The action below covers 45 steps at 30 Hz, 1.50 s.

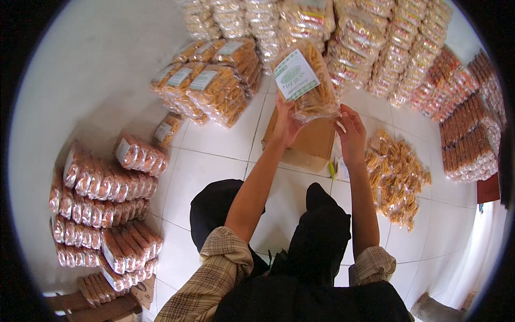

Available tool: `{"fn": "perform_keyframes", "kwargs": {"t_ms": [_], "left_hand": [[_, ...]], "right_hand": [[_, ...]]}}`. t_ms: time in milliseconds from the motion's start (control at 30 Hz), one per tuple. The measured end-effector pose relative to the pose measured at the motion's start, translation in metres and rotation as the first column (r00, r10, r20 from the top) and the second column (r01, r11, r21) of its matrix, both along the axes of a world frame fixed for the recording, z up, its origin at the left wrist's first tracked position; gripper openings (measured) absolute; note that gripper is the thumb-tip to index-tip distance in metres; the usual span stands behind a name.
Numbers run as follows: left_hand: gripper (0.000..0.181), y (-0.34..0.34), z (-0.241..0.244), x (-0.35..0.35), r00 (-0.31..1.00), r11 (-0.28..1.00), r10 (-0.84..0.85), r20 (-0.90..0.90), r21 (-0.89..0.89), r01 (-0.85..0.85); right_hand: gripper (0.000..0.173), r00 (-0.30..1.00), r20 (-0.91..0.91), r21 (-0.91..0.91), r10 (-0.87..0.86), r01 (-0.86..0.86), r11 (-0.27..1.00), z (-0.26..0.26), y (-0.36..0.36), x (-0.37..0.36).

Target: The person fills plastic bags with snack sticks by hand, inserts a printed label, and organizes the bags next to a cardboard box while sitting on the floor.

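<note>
A clear plastic bag of orange-brown snack sticks (324,86) with a white and green label is held up above a cardboard box (307,147). My left hand (287,122) grips its lower left side, under the label. At the bag's gathered lower right corner is my right hand (351,131), its thumb and fingertips pinching the plastic. Beside the box, on the white tiles, lies a yellow-green tool or handle (332,170), too small to name. To the right of my right forearm a loose heap of small snack packets (396,177) is spread on the floor.
Stacked bags of similar snacks (217,90) stand at the upper left. Piles of reddish-brown packs (108,181) line the left wall. Tall stacks of pale packs (358,48) fill the back, and brown packs (466,141) are at the right. A wooden piece of furniture (100,308) is lower left.
</note>
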<state>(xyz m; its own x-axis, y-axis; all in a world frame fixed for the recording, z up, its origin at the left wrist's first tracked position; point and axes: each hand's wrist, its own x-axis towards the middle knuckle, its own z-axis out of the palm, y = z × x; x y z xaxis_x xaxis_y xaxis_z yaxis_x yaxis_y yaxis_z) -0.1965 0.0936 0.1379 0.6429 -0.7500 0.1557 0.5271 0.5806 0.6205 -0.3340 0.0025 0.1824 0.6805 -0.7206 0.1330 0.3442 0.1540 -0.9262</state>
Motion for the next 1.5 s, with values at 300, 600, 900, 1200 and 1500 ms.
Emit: {"fn": "perform_keyframes", "kwargs": {"t_ms": [300,600,900,1200,1500], "left_hand": [[0.078,0.09,0.139,-0.008,0.932,0.995,0.098,0.349,-0.029,-0.094],[0.097,0.146,0.124,-0.016,0.913,0.94,0.333,0.233,-0.014,-0.34],[0.097,0.178,0.082,0.036,0.803,0.852,0.31,0.509,0.226,-0.472],[0.092,0.237,0.071,0.073,0.921,0.894,0.217,0.323,0.313,-0.321],[0.095,0.281,0.018,0.085,0.848,0.777,0.521,-0.093,0.462,-0.427]], "right_hand": [[0.014,0.996,0.071,-0.353,-0.053,0.075,0.933,0.069,0.05,0.008],[0.032,0.997,0.056,-0.207,-0.056,0.066,0.976,0.083,0.107,0.034],[0.07,0.936,-0.138,-0.442,0.322,-0.35,0.826,0.045,0.126,0.095],[0.056,0.782,-0.085,0.153,0.618,-0.603,0.783,0.04,0.152,0.147],[0.05,0.861,0.213,0.268,0.461,-0.506,0.82,0.005,0.245,0.23]]}}
